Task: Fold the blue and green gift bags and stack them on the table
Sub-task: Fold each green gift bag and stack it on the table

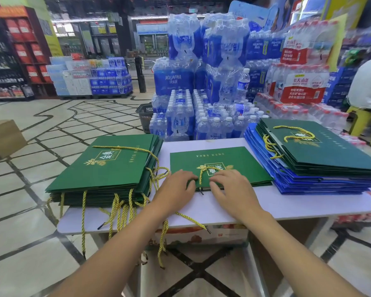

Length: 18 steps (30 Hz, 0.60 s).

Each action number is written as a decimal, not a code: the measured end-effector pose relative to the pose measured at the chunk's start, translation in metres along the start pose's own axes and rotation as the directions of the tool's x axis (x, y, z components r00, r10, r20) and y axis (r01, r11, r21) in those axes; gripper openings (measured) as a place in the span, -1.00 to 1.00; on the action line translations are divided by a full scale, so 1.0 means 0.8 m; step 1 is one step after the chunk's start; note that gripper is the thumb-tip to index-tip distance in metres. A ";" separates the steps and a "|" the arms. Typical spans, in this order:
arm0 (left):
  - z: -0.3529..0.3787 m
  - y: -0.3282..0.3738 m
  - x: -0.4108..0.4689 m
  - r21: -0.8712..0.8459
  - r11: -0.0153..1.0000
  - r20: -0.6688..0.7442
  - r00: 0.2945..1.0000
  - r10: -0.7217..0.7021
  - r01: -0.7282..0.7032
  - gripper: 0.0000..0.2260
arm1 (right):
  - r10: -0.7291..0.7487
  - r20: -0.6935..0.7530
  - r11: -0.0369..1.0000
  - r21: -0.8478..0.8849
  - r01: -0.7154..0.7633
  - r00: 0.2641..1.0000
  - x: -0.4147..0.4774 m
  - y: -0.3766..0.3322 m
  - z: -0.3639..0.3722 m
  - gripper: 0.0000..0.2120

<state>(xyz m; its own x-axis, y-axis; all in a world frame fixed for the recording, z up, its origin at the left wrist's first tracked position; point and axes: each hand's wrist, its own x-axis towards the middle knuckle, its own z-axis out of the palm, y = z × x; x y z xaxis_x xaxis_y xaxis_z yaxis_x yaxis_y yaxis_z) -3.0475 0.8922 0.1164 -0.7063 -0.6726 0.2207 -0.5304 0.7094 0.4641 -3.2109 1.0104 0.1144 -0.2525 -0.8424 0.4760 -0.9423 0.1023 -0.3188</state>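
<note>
— Mid-table, by the near edge: what's lying there?
— One green gift bag (219,161) is lying flat on the table (308,205), logo up. Its gold cord handle (201,175) is running back toward the near edge.
— Hands?
— Left hand (175,189) and right hand (231,190) are both resting on the bag's near part. Fingers are loosely bent, with the tips pressing down on either side of the cord.
— Stacks?
— Left stack of green bags (107,168) is sitting at the table's left edge and overhanging it, with cords dangling off the near edge. At the right edge, upper green bags (321,151) are lying on top of blue bags (304,183).
— Touching the middle bag?
— Both stacks are sitting just beside it, with a strip of table showing on the left.
— Background?
— Water bottle packs (201,82) are standing behind the far edge. A person in white (366,82) is sitting on a yellow stool (360,116) past the far right corner.
</note>
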 end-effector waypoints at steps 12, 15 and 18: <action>-0.024 0.044 0.113 -0.007 0.967 0.150 0.956 -0.250 0.254 -0.80 | -0.074 0.259 0.995 -0.040 0.087 0.963 -0.009 0.001 0.000 -0.47; -0.031 0.051 0.122 -0.440 0.789 0.216 0.903 -0.371 0.429 -0.86 | -0.066 0.278 0.995 -0.052 0.084 0.958 -0.008 0.001 0.002 -0.46; -0.041 0.051 0.124 -0.608 0.569 0.452 0.830 -0.326 0.554 -0.82 | -0.064 0.275 0.995 -0.062 0.084 0.959 -0.007 0.003 0.005 -0.46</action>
<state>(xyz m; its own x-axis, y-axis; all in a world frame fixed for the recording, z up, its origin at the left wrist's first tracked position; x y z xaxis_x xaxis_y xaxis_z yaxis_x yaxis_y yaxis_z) -3.1238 0.8477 0.1852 -0.6253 -0.6947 -0.3555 -0.4081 -0.0972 0.9078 -3.2107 1.0134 0.1080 -0.1214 -0.9602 0.2516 -0.9720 0.0636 -0.2261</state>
